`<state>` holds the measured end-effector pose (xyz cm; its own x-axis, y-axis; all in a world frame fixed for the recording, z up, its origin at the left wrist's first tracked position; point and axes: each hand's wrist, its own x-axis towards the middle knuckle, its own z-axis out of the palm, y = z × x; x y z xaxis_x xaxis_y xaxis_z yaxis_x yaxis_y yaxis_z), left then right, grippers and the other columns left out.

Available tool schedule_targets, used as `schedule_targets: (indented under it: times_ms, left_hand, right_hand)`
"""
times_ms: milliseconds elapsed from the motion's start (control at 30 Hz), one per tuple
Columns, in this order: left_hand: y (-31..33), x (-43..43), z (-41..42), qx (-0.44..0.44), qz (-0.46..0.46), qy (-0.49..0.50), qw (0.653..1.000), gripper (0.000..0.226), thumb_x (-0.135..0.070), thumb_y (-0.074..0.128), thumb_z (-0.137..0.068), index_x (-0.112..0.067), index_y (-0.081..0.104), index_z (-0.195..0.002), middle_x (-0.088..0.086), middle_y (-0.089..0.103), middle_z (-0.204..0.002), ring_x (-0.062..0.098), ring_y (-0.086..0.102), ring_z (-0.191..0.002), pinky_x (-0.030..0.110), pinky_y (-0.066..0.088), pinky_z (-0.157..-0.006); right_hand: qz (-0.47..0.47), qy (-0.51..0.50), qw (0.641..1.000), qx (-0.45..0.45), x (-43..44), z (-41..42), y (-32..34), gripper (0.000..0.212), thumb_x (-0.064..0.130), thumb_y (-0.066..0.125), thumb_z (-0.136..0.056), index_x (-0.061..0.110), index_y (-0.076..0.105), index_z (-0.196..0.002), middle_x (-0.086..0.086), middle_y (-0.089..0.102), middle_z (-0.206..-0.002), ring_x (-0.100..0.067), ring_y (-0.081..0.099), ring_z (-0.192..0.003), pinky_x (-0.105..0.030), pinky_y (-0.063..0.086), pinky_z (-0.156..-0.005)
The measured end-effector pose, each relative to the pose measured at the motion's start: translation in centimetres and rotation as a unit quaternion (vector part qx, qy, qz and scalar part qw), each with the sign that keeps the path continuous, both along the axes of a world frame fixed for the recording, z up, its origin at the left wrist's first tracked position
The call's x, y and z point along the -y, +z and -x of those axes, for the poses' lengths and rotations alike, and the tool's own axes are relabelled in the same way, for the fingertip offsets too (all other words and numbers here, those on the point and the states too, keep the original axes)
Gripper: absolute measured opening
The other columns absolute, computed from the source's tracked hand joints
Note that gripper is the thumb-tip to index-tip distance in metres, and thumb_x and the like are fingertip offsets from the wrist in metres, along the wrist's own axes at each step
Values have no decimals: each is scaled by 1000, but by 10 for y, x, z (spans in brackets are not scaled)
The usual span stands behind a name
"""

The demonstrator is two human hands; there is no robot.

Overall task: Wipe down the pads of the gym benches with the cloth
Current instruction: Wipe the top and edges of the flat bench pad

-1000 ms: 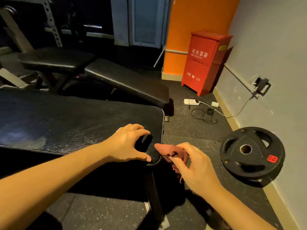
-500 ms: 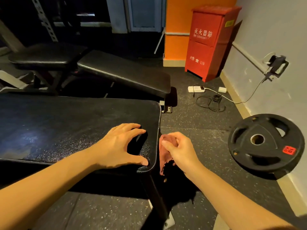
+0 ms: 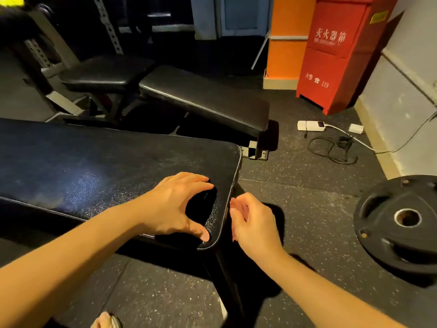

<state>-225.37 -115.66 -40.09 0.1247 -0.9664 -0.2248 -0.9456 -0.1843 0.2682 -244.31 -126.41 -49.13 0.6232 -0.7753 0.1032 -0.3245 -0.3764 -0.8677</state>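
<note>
Right now my left hand (image 3: 176, 204) rests on the near corner of the bench pad (image 3: 99, 166), thumb and fingers (image 3: 201, 179) spread wide and arched on the black textured surface, holding nothing. My right hand (image 3: 254, 223) sits just beside the pad's end edge, touching or nearly touching its piping, fingers (image 3: 236, 205) curled inward. The cloth is not visible; I cannot tell whether it is bunched inside that curled hand or pressed against the pad's side. A pale sheen shows on the pad left of my left hand. Beyond it stands a second bench (image 3: 203, 100) with a seat and a long back pad. On the floor to my right a black weight plate (image 3: 402, 223) leans by the wall, and farther off are a red cabinet (image 3: 335, 55) and a white power strip (image 3: 311, 125).
</note>
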Motion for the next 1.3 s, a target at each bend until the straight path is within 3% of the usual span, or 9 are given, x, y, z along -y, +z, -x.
schedule_targets:
  times_ms: [100, 233, 433, 567, 733, 833, 967, 1067, 1300]
  left_hand:
    - [0, -2, 1, 10, -12, 1, 1000, 117, -87, 69, -63, -37, 27, -160, -18, 18, -166, 4, 11, -153, 37, 16, -126]
    - [2, -1, 3, -3, -22, 13, 1000, 116, -86, 71, -63, -38, 26, -160, -23, 16, -165, -1, 10, -151, 38, 17, -127]
    - [6, -2, 12, 33, -22, 12, 999, 112, -80, 72, -68, -37, 25, -160, -19, 21, -166, 3, 9, -154, 38, 15, -128]
    - [3, -5, 21, 31, -7, 19, 999, 110, -76, 74, -70, -37, 24, -160, -18, 22, -166, 1, 12, -152, 34, 16, -127]
    - [5, -4, 21, 23, 5, 25, 999, 112, -78, 76, -66, -40, 26, -159, -20, 27, -162, -1, 18, -149, 31, 19, -124]
    - [7, 0, 21, 12, 7, 10, 1000, 109, -82, 72, -66, -40, 29, -157, -26, 28, -157, -9, 22, -139, 21, 22, -116]
    - [3, 8, 22, 22, 76, 6, 997, 77, -61, 71, -84, -34, 45, -151, -24, 41, -147, -16, 28, -127, 2, 23, -102]
    - [-2, 10, 23, 32, 123, 19, 992, 53, -33, 70, -95, -30, 54, -144, -16, 48, -148, -10, 35, -131, 5, 23, -107]
    - [-13, 3, 17, 38, 137, 41, 989, 47, -41, 65, -96, -31, 57, -142, -16, 50, -149, 0, 39, -138, 23, 32, -113]
  right_hand:
    - [30, 77, 996, -23, -36, 28, -9, 16, 50, 48, -90, 40, 58, -96, 25, 66, -96, 6, 64, -91, -19, 51, -69]
    - [19, 16, 999, -38, 23, -4, 6, 8, 26, 59, -98, 25, 66, -99, 10, 72, -92, -11, 67, -90, -39, 55, -82]
    - [82, 126, 989, -17, -27, 28, 4, 12, 41, 47, -95, 35, 56, -97, 18, 65, -92, -5, 63, -88, -31, 53, -72]
    - [36, 45, 997, -46, 28, -5, 17, 14, 25, 52, -102, 25, 65, -101, 5, 70, -93, -22, 68, -91, -42, 55, -81]
    - [71, 132, 989, -17, -19, 23, 6, 8, 38, 48, -95, 38, 49, -87, 19, 60, -80, -7, 60, -76, -30, 47, -63]
    - [17, 58, 996, -72, 22, 0, 13, 12, 25, 53, -99, 28, 64, -103, 8, 69, -96, -19, 66, -94, -38, 54, -80]
    - [30, 57, 998, -17, -7, 8, 6, 11, 31, 50, -101, 29, 60, -98, 10, 65, -89, -14, 65, -84, -40, 53, -74]
    - [-18, 133, 991, -9, -29, 35, -1, 13, 45, 50, -92, 35, 59, -93, 17, 65, -84, -5, 64, -80, -31, 53, -67]
    - [-236, -127, 958, 105, 40, -5, 5, 13, 21, 74, -91, 21, 62, -86, 14, 68, -64, -1, 66, -60, -13, 44, -50]
